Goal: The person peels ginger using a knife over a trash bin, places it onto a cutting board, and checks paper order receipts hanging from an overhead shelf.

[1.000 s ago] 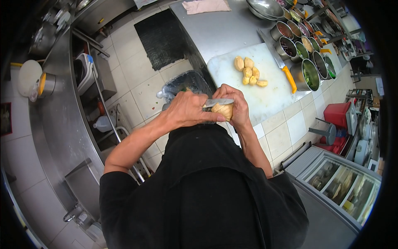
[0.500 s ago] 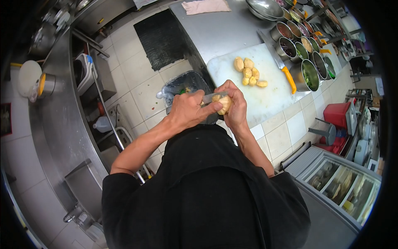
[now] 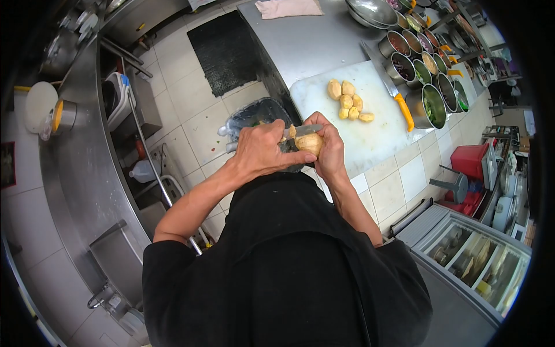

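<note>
My left hand [image 3: 261, 148] is closed around the handle of a small knife [image 3: 307, 129], its thumb against the lower side of a potato [image 3: 309, 143]. My right hand [image 3: 329, 144] grips that potato from the right. The blade lies across the potato's upper side, with a bit of peel [image 3: 292, 132] at its left end. Pale strips show on the potato between patches of skin. Below my hands is a lined bin [image 3: 260, 111], partly hidden by them. Several peeled yellow potatoes [image 3: 346, 101] lie on the white cutting board [image 3: 370, 141].
A large knife with an orange handle [image 3: 403, 113] rests along the board's right edge. Metal pots of chopped vegetables [image 3: 432, 107] crowd the counter beyond it. Metal bowls [image 3: 370, 14] and a pink cloth [image 3: 289, 8] sit at the back. To the left runs a steel counter [image 3: 87, 173].
The knife blade has shifted up over the potato, and a bit of peel now stands at the blade. The potato has turned slightly in my right hand, showing more of its striped side.
</note>
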